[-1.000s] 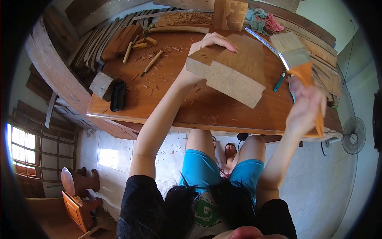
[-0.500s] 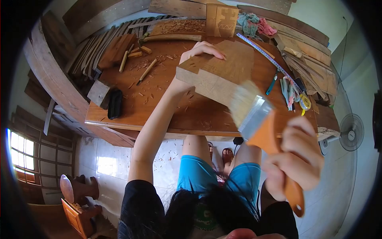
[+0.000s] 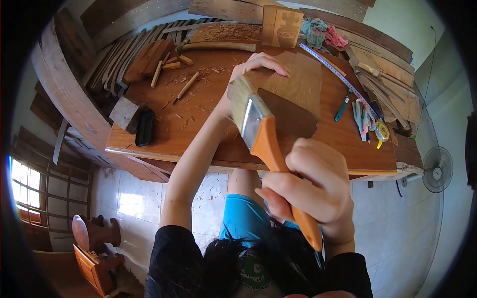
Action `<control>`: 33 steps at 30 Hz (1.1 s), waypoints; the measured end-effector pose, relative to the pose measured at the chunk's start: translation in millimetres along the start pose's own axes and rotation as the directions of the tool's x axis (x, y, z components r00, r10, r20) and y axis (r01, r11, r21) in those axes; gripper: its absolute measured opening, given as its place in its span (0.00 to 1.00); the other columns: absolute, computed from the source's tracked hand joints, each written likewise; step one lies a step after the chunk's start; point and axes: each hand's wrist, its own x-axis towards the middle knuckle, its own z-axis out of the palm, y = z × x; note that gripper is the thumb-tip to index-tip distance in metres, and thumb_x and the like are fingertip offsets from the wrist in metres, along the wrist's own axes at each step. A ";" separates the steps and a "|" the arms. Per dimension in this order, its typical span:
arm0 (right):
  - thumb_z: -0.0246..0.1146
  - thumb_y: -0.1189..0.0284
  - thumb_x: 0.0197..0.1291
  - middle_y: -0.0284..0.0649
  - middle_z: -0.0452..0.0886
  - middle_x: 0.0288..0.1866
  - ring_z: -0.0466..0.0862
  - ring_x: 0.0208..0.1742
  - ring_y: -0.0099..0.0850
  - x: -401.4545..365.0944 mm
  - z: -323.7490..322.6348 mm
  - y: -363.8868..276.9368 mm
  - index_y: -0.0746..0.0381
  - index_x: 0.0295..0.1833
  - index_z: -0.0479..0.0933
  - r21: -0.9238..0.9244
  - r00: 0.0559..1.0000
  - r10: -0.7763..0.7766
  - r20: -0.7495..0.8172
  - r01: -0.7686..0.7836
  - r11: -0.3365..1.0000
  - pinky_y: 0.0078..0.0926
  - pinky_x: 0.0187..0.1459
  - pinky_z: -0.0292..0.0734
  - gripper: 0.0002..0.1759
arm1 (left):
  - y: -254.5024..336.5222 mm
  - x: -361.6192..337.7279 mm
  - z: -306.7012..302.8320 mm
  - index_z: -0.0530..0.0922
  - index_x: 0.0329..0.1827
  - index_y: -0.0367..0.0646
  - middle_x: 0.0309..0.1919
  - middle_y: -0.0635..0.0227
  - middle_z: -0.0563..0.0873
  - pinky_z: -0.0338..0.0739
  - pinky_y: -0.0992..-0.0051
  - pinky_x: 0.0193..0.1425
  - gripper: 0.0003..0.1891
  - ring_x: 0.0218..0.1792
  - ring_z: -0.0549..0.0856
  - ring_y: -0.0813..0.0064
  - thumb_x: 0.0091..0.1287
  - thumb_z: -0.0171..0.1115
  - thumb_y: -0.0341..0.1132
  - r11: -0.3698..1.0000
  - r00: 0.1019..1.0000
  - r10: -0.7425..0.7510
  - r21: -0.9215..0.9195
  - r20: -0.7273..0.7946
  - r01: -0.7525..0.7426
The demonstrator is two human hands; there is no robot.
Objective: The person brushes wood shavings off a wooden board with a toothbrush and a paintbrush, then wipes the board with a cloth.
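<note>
As left fingers point(image 3: 270, 62) clasp a block point(image 3: 302, 77), right fingers point(image 3: 309, 171) curl round a brush point(image 3: 267, 142).

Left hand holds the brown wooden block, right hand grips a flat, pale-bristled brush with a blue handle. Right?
Handle colour is wrong: the head view shows an orange handle on the flat, pale-bristled brush. The rest stands: left hand on the brown wooden block, right hand on the brush.
</note>
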 end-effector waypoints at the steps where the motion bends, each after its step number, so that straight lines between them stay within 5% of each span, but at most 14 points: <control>1: 0.72 0.72 0.50 0.35 0.63 0.25 0.72 0.24 0.31 0.6 1.7 3.8 0.61 0.29 0.74 -0.011 1.000 -0.002 0.003 0.002 1.000 0.27 0.23 0.64 0.12 | 0.6 0.7 -0.8 0.85 0.45 0.42 0.45 0.65 0.87 0.70 0.70 0.61 0.19 0.51 0.81 0.69 0.54 0.71 0.43 1.000 1.000 -0.010 -0.013 0.008 0.010; 6: 0.71 0.73 0.46 0.34 0.63 0.19 0.66 0.18 0.33 -11.6 -11.5 8.3 0.60 0.24 0.74 -0.021 0.976 0.046 -0.213 -0.052 0.998 0.32 0.23 0.61 0.10 | 4.8 -0.1 1.6 0.85 0.45 0.43 0.44 0.67 0.87 0.70 0.71 0.60 0.19 0.50 0.80 0.71 0.53 0.72 0.43 0.999 0.999 0.030 0.018 -0.012 -0.030; 13: 0.52 0.62 0.68 0.38 0.66 0.15 0.66 0.19 0.29 -70.2 -67.1 7.5 0.62 0.29 0.75 -0.023 0.849 0.041 -0.528 -0.063 0.998 0.28 0.22 0.62 0.19 | 0.6 -0.9 2.3 0.85 0.45 0.45 0.43 0.70 0.87 0.71 0.71 0.58 0.20 0.48 0.79 0.72 0.49 0.75 0.40 0.997 0.997 0.071 0.009 -0.008 -0.071; 17: 0.46 0.59 0.72 0.41 0.68 0.22 0.67 0.18 0.28 -83.3 -66.8 19.9 0.64 0.35 0.71 -0.282 0.770 0.086 -0.632 -0.332 0.900 0.20 0.21 0.63 0.20 | 1.7 -1.3 3.6 0.85 0.45 0.47 0.43 0.71 0.87 0.72 0.71 0.57 0.19 0.47 0.80 0.71 0.48 0.77 0.37 0.998 0.998 0.060 0.037 -0.016 -0.059; 19: 0.48 0.58 0.73 0.38 0.69 0.27 0.68 0.20 0.23 -72.9 -65.9 38.3 0.63 0.40 0.70 0.121 0.693 0.271 -0.669 -0.258 0.958 0.20 0.20 0.62 0.19 | 2.7 -0.8 3.7 0.85 0.45 0.48 0.42 0.71 0.87 0.73 0.71 0.56 0.19 0.46 0.80 0.71 0.47 0.77 0.36 0.997 0.998 0.067 0.040 -0.015 -0.067; 22: 0.51 0.57 0.74 0.33 0.68 0.29 0.68 0.21 0.17 -45.4 -59.7 51.4 0.62 0.42 0.70 0.552 0.531 0.538 -0.654 -0.151 0.820 0.20 0.19 0.61 0.17 | 2.2 -0.5 2.7 0.85 0.45 0.48 0.42 0.72 0.87 0.73 0.71 0.56 0.19 0.46 0.80 0.71 0.48 0.77 0.36 0.994 0.997 0.078 0.072 -0.014 -0.076; 25: 0.53 0.58 0.74 0.31 0.66 0.25 0.67 0.22 0.14 -15.9 -65.6 83.1 0.58 0.35 0.69 0.646 0.381 0.632 -0.675 -0.107 0.756 0.19 0.24 0.65 0.16 | 2.7 -0.8 2.9 0.85 0.45 0.48 0.42 0.72 0.87 0.72 0.71 0.56 0.19 0.47 0.80 0.71 0.48 0.77 0.37 0.994 0.997 0.074 0.077 -0.016 -0.073; 29: 0.56 0.60 0.73 0.30 0.64 0.19 0.63 0.18 0.16 23.9 -61.7 102.8 0.55 0.32 0.68 0.788 0.296 0.747 -0.595 0.035 0.614 0.17 0.35 0.70 0.16 | 5.5 -2.0 1.6 0.83 0.48 0.42 0.47 0.65 0.84 0.75 0.71 0.59 0.20 0.52 0.82 0.73 0.60 0.71 0.47 0.983 0.998 0.056 0.175 0.028 -0.060; 33: 0.56 0.58 0.72 0.26 0.63 0.19 0.56 0.14 0.16 30.6 -62.6 154.0 0.54 0.29 0.67 0.900 0.567 0.777 -0.272 -0.137 0.415 0.16 0.28 0.64 0.19 | 4.1 -2.3 7.5 0.81 0.56 0.45 0.47 0.69 0.83 0.74 0.72 0.57 0.27 0.49 0.80 0.75 0.51 0.75 0.40 0.998 0.999 -0.019 -0.056 -0.041 0.017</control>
